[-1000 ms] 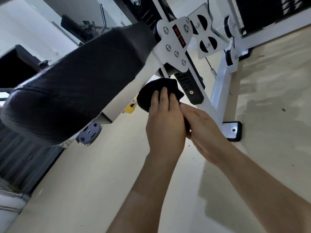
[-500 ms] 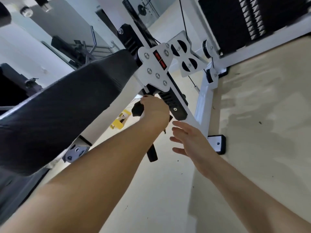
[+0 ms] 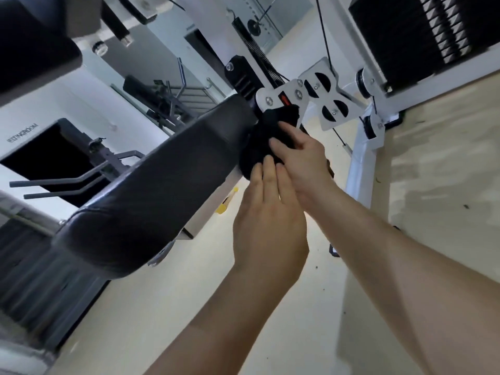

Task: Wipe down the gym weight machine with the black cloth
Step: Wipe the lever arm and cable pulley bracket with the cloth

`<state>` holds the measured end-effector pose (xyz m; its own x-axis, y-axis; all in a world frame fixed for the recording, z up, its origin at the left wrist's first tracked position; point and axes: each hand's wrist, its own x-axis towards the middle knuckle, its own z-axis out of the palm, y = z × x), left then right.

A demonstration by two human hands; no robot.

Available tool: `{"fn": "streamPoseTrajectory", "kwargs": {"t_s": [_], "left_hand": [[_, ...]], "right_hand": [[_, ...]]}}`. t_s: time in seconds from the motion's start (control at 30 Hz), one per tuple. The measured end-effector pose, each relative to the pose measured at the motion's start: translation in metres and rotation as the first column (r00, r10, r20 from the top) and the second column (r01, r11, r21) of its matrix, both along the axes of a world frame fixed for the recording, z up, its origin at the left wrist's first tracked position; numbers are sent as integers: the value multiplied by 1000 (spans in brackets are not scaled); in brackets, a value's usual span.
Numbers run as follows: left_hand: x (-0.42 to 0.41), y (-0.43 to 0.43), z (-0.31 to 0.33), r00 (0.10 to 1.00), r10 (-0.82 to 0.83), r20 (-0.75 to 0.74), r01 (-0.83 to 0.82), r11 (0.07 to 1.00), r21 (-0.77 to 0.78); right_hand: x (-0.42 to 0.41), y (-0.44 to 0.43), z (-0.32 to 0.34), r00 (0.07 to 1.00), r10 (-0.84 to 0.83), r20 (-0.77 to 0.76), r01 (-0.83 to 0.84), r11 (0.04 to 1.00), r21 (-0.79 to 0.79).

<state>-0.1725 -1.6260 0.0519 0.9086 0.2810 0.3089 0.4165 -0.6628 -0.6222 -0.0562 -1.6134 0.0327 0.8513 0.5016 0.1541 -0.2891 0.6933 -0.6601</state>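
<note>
The black cloth point(image 3: 266, 136) is bunched against the gym machine where the black padded seat point(image 3: 162, 185) meets the white bolted bracket plate point(image 3: 273, 100). My left hand point(image 3: 270, 220) presses the cloth's lower edge with straight fingers. My right hand point(image 3: 303, 158) lies just above it, with its fingers stretched across the cloth. Both hands cover much of the cloth. The white frame post point(image 3: 359, 171) runs down to the floor on the right.
A black weight stack point(image 3: 433, 31) stands at the top right, with a cable and a pulley plate point(image 3: 328, 96) beside the bracket. Other gym equipment and grey handle bars point(image 3: 75, 182) sit on the left. A yellow item point(image 3: 224, 207) lies on the beige floor.
Both hands have moved up from under the bracket to the seat joint. My right hand, which hung free half a second ago, now rests on the cloth. My left hand's fingers have straightened.
</note>
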Motion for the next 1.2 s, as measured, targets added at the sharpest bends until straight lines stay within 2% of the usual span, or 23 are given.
{"fn": "streamPoseTrajectory", "kwargs": {"t_s": [0.07,0.13,0.23,0.3,0.33,0.43,0.53,0.67,0.73,0.8,0.9,1.03,1.13,1.2], "left_hand": [[-7,10,6,995,88,43,-83,990,-112],[-12,18,9,991,127,31,-121,980,-156],[-3,23,9,990,139,-1,-138,980,-141],[16,25,10,990,132,-47,-136,985,-104],[28,27,11,990,125,-61,-129,989,-68],[65,38,6,994,90,-60,-89,996,25],[96,57,2,985,83,-154,-64,990,124],[130,69,0,944,153,-294,-75,963,260],[144,68,-3,938,153,-310,-82,970,229],[154,69,-7,952,79,-297,-26,983,181],[163,70,-6,977,-49,-206,62,997,56],[167,70,7,997,-60,-42,54,990,-131],[160,78,12,977,-111,183,169,926,-338],[154,82,9,918,-145,368,308,846,-435]], "right_hand": [[-9,16,1,987,0,161,13,997,-78],[-20,22,-12,945,7,326,54,983,-178],[-15,17,-24,815,-46,577,207,954,-217],[4,18,-23,679,-105,726,372,902,-218],[13,17,-20,676,-68,734,381,885,-268],[41,18,-22,689,70,721,409,784,-467],[57,13,-45,700,223,678,399,666,-631],[59,-24,-76,827,302,474,184,650,-737],[59,-45,-88,864,305,400,120,648,-753],[60,-61,-92,872,334,357,68,640,-765],[60,-76,-85,883,376,280,-47,666,-744],[80,-63,-43,909,397,130,-215,711,-670],[88,-32,-11,912,410,19,-331,762,-556],[90,-9,2,937,345,-49,-331,834,-442]]}}
